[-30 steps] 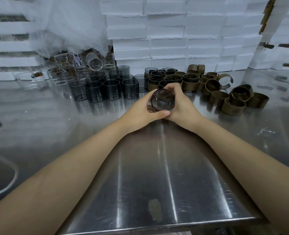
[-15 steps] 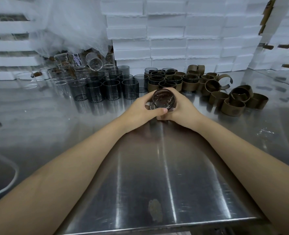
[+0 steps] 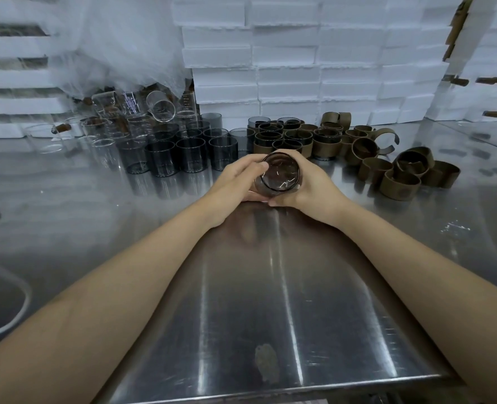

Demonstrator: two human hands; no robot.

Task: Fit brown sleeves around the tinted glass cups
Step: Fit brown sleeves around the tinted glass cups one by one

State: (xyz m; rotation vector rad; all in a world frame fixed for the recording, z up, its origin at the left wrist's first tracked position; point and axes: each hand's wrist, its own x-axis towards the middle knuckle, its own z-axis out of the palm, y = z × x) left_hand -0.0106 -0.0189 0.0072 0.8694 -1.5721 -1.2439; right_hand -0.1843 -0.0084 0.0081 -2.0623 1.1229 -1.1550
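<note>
Both hands hold one tinted glass cup [image 3: 280,174] just above the steel table [image 3: 270,287], its mouth tilted toward me. My left hand [image 3: 235,182] wraps its left side and my right hand [image 3: 311,185] wraps its right side. Fingers hide most of the cup's wall, so I cannot tell whether a sleeve is around it. Bare tinted cups [image 3: 191,154] stand in rows to the left behind the hands. Sleeved cups [image 3: 296,139] stand directly behind. Loose brown sleeves [image 3: 398,177] lie in a heap to the right.
Clear glass cups [image 3: 159,107] are piled at the back left under white netting. Stacked white foam boxes [image 3: 314,68] form a wall behind the table. The table's near edge [image 3: 270,389] runs across the bottom. A curved white rim [image 3: 22,304] shows at far left.
The cup has tipped a little, its mouth now leaning more to the right. My left thumb has slid off the near rim toward the cup's upper left side.
</note>
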